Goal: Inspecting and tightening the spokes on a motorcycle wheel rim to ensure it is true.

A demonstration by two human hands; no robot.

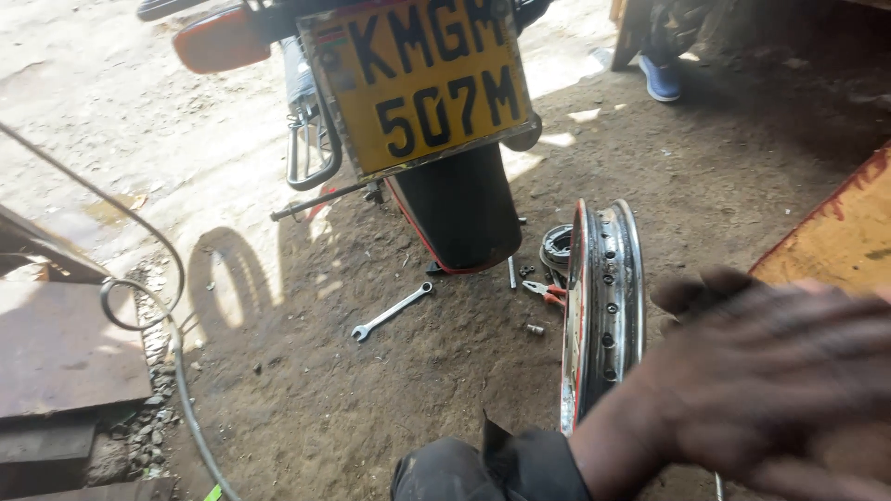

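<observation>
Steady the upright rim (603, 306) with the blurred, spread-fingered hand (770, 390) near right, gripping nothing, clear of pliers (546, 291) and spanner (392, 312).

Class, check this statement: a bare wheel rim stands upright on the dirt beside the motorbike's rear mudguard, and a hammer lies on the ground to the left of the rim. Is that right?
Not quite. The tool lying left of the wheel rim is a spanner, not a hammer. The head view shows it on the dirt, near the motorbike's rear mudguard. The rim does stand upright there.
</observation>
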